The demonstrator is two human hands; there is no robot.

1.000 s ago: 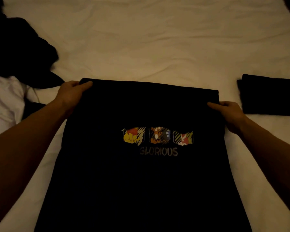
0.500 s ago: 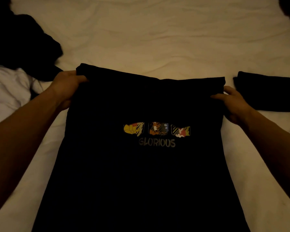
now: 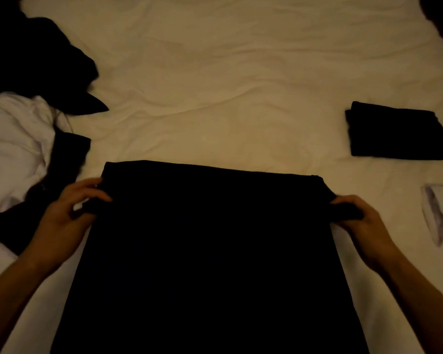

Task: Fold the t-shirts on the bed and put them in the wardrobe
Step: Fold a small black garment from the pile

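Two hands grip the side edges of a black t-shirt (image 3: 210, 251) spread flat on the cream bed sheet (image 3: 228, 85). The left hand (image 3: 67, 215) pinches its left edge between thumb and curled fingers; the right hand (image 3: 361, 221) clasps a bunch of cloth at its right edge. Beyond the t-shirt's right corner lies a folded black t-shirt (image 3: 397, 134); left of it, a heap of unfolded white and black clothes (image 3: 18, 139).
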